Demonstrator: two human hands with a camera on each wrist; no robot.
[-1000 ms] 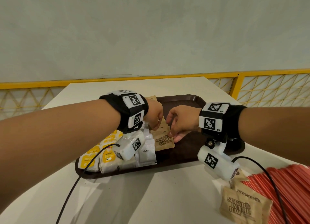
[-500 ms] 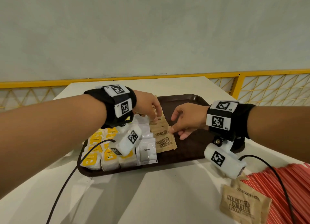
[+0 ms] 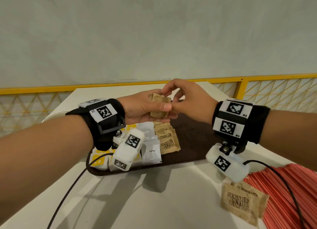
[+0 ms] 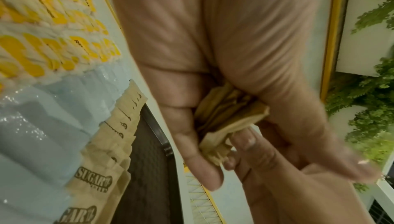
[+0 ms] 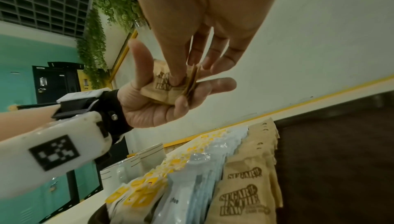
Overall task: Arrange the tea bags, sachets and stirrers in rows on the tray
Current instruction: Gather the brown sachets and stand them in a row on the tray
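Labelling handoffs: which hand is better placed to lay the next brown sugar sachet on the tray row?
Right hand: its fingers already pinch the brown paper sachet stack that the left hand cradles above the dark brown tray.

L wrist camera hides part of the yellow tea bags. Stirrers cut off at frame edge. Count of sachets in L hand unclear.

Even indoor light, soft shadows on the table, motion-blurred wrist views, wide-angle bending at edges
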